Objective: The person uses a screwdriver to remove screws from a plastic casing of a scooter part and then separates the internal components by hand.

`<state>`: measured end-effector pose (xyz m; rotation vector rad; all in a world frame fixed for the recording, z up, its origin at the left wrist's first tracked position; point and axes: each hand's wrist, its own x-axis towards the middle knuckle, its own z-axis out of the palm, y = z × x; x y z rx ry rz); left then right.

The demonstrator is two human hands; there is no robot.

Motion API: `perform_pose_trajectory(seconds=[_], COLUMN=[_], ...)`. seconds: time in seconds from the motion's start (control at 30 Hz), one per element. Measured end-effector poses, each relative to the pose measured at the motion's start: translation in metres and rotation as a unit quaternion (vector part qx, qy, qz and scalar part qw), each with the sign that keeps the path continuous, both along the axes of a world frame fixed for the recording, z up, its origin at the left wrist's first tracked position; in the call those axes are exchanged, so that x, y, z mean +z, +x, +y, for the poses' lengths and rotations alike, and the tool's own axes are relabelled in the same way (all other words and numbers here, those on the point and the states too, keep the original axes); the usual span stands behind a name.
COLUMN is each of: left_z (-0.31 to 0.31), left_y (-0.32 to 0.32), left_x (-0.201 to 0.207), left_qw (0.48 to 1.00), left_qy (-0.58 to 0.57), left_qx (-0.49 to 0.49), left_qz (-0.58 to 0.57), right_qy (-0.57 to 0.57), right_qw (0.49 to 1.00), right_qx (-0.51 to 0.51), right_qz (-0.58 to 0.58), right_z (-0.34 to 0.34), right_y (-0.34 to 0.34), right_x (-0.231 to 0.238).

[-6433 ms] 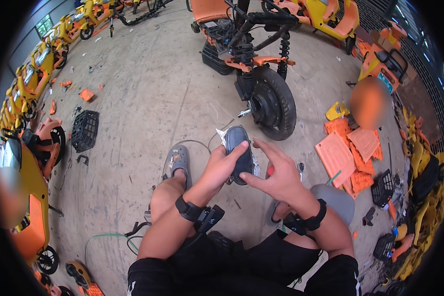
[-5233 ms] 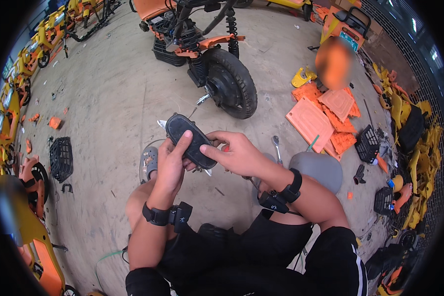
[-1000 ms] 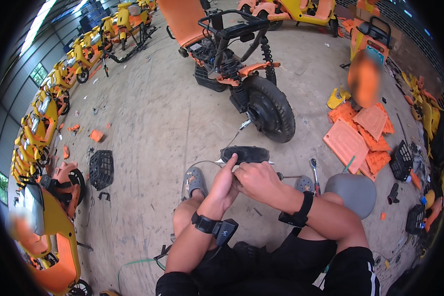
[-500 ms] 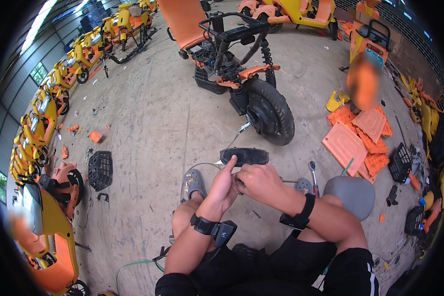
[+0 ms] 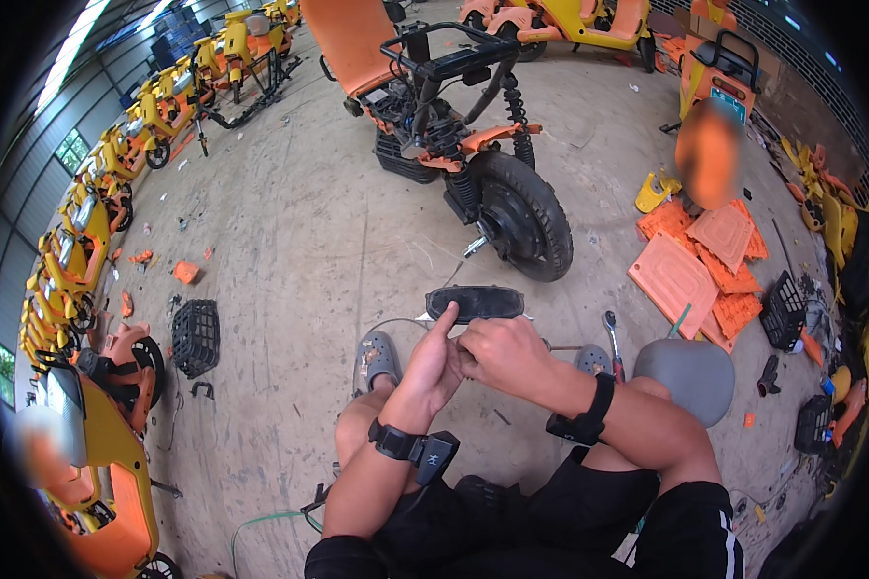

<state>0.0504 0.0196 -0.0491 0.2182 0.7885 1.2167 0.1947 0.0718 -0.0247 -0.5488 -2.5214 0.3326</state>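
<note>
The left grip point(image 5: 433, 369) is closed on the black case point(image 5: 490, 305), its thumb laid over the near edge of the face and its palm turned partly upward. The case lies crosswise just beyond both grips, held above the floor point(image 5: 290, 251), with a pale pointed bit showing at each end. The right grip point(image 5: 508, 353) is curled narrow against the left grip, below the case; its fingertips are hidden, so I cannot tell what, if anything, it holds. A thin rod point(image 5: 568, 347) shows just right of the right grip. Farther right, near it, are the right shoe point(image 5: 593, 362), the ratchet point(image 5: 612, 332) and the grey seat point(image 5: 693, 380). The left shoe point(image 5: 377, 361) is near the left grip, on its left, and a black basket point(image 5: 196, 338) stands well apart on that same side. Beyond the grips and the case is the wheel point(image 5: 523, 214) of a partly bare scooter, its axle point(image 5: 474, 247) pointing back toward them. Orange panels point(image 5: 681, 288) lie piled well to the right of the right grip and beyond it. Each wrist behind the grips wears a black strap point(image 5: 397, 442).
</note>
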Motion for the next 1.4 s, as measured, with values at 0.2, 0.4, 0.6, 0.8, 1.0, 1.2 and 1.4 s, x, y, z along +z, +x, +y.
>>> perform_pose_trajectory(seconds=[0.2,0.4,0.6,0.8,1.0,1.2,1.4], left_z=[0.000,-0.001,-0.001,-0.002,-0.002,0.000,-0.002], left_y=[0.002,0.004,0.007,0.005,0.013,0.004,0.005], left_x=[0.005,0.018,0.024,0.022,0.032,0.013,0.025], left_qw=[1.000,0.999,0.999,0.998,0.997,0.996,0.989], left_qy=[0.002,-0.019,-0.030,-0.051,-0.042,0.044,0.076], left_qx=[0.025,0.027,0.014,0.023,0.023,0.047,0.064], left_qz=[-0.010,0.000,-0.001,0.024,0.052,0.056,0.105], right_qy=[-0.070,-0.079,-0.094,-0.126,-0.123,-0.173,-0.282], right_qw=[0.997,0.994,0.994,0.990,0.989,0.978,0.940], right_qx=[-0.005,0.061,0.049,0.055,0.061,0.020,-0.080], right_qz=[0.025,0.043,0.042,0.029,0.056,0.115,0.175], right_z=[0.001,-0.002,-0.003,-0.004,-0.003,-0.002,0.009], right_y=[0.003,0.001,0.002,0.002,0.006,0.013,0.029], right_x=[0.005,0.000,0.000,0.001,-0.001,0.011,0.035])
